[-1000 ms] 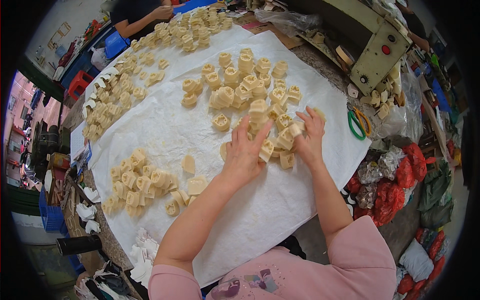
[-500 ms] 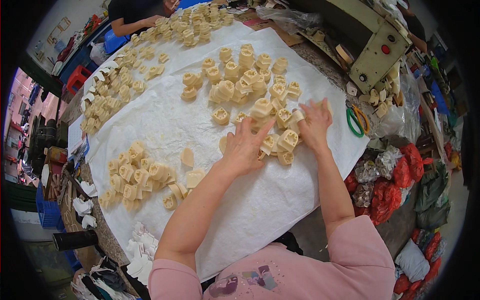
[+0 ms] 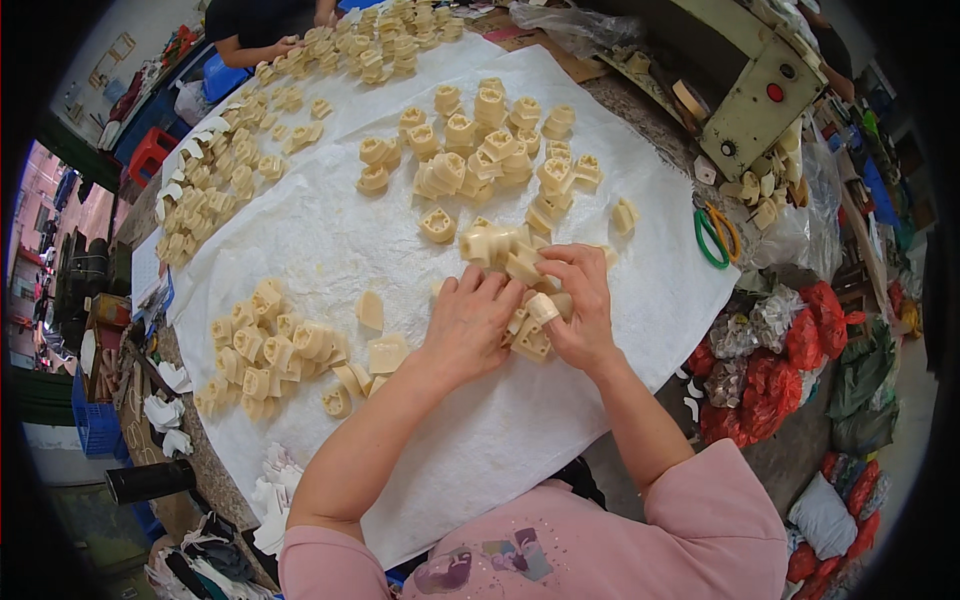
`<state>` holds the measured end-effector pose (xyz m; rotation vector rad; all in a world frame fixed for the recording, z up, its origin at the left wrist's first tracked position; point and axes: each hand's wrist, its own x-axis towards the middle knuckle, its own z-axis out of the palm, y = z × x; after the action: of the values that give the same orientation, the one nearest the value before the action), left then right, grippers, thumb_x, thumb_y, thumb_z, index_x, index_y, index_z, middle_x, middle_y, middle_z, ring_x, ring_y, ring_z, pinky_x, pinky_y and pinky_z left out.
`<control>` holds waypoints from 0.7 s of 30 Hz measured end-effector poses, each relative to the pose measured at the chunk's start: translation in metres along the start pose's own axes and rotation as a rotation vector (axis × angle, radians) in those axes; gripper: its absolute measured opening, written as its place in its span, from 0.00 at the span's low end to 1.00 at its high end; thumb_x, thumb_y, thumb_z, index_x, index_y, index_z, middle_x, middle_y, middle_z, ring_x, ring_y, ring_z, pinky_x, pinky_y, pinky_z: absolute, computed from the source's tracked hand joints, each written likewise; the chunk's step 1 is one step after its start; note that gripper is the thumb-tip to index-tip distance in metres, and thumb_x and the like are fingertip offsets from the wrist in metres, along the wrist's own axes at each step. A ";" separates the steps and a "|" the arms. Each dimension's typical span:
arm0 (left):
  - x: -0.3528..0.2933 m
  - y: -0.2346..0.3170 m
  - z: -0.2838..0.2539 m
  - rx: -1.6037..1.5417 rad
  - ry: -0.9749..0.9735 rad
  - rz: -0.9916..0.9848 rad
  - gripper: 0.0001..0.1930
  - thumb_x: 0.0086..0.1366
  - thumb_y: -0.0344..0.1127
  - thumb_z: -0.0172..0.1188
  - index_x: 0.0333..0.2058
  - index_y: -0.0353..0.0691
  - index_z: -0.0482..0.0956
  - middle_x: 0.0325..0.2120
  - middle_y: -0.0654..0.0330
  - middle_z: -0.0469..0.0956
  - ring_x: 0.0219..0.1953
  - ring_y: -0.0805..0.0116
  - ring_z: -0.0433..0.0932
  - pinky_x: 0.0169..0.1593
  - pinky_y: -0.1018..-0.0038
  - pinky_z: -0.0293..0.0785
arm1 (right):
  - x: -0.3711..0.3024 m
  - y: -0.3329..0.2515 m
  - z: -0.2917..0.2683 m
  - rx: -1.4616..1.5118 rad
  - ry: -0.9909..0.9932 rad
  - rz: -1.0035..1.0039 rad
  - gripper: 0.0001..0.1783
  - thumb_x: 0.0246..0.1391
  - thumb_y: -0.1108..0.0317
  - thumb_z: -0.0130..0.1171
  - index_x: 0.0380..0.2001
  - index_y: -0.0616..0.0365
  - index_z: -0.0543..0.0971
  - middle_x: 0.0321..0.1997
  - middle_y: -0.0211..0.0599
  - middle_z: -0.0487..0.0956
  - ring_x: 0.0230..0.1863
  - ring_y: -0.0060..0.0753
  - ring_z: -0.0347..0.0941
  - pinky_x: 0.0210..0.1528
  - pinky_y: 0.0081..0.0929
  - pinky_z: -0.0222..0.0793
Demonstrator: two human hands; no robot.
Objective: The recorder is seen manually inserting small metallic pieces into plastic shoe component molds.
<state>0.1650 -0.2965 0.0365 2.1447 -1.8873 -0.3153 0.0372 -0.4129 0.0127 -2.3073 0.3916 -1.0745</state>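
Note:
Both hands close in on a cluster of small cream moulded pieces (image 3: 490, 243) with hollow, patterned ends. My left hand (image 3: 468, 325) lies against the cluster's near left side, fingers bent over the pieces. On the other side my right hand (image 3: 580, 308) curls its fingers and thumb around some of them; a pale wrap (image 3: 541, 308) circles its thumb. What sits between the palms is partly hidden. Just beyond stands a larger group of the same pieces (image 3: 490, 150). One lone piece (image 3: 624, 216) lies to the right of the hands.
A white sheet (image 3: 480, 440) covers the table. Another heap of cream pieces (image 3: 270, 350) lies at left, with more piled along the far left. Green-handled scissors (image 3: 710, 240) rest at the right edge near a machine (image 3: 760, 110). Across the table, a person's hand (image 3: 287, 45) touches pieces.
Both hands have come closer together and toward me, drawing pieces inward. My right hand has moved left and curled; a lone piece now shows where it was.

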 end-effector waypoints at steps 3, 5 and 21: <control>-0.015 -0.010 0.000 -0.031 0.094 0.031 0.33 0.38 0.34 0.68 0.48 0.46 0.70 0.45 0.59 0.70 0.49 0.60 0.68 0.47 0.63 0.62 | 0.009 0.018 -0.009 -0.064 0.040 0.069 0.27 0.40 0.63 0.63 0.47 0.55 0.73 0.52 0.44 0.69 0.54 0.48 0.61 0.57 0.44 0.53; -0.017 -0.009 0.000 -0.035 0.110 0.017 0.33 0.38 0.34 0.68 0.48 0.46 0.70 0.45 0.59 0.70 0.48 0.60 0.68 0.47 0.64 0.61 | 0.019 0.043 -0.019 -0.231 0.103 0.180 0.27 0.42 0.59 0.62 0.49 0.50 0.75 0.58 0.44 0.66 0.60 0.49 0.58 0.61 0.49 0.44; -0.112 -0.019 -0.020 -0.178 -0.102 0.033 0.29 0.41 0.39 0.69 0.45 0.41 0.73 0.41 0.56 0.72 0.45 0.56 0.70 0.44 0.62 0.61 | -0.040 -0.089 0.069 0.160 -0.207 0.045 0.15 0.47 0.60 0.55 0.39 0.53 0.76 0.42 0.35 0.76 0.49 0.42 0.66 0.57 0.41 0.51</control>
<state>0.1746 -0.1818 0.0476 2.0136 -1.8687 -0.5728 0.0672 -0.2975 0.0050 -2.2289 0.2647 -0.8057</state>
